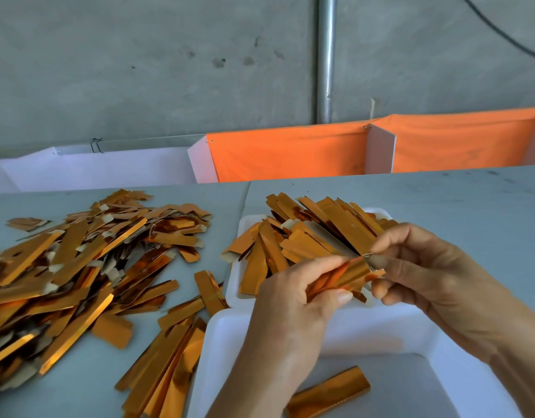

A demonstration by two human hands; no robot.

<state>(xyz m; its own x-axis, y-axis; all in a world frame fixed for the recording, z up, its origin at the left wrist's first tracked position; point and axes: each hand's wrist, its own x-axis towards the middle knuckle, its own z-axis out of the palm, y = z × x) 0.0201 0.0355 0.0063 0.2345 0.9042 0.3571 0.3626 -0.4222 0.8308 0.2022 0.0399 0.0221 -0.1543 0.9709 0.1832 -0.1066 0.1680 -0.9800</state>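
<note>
Two hands met above the near white tray [230, 327]: the left hand [290, 303] gripped a gold foil strip [350, 274] along its length, the right hand [420, 267] pinched its end. Loose strips [79, 267] were heaped on the table [441, 200] at left.

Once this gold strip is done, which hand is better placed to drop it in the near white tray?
Probably the left. The left hand grips the gold strip along its body, above the near white tray; the right hand only pinches its end.
</note>
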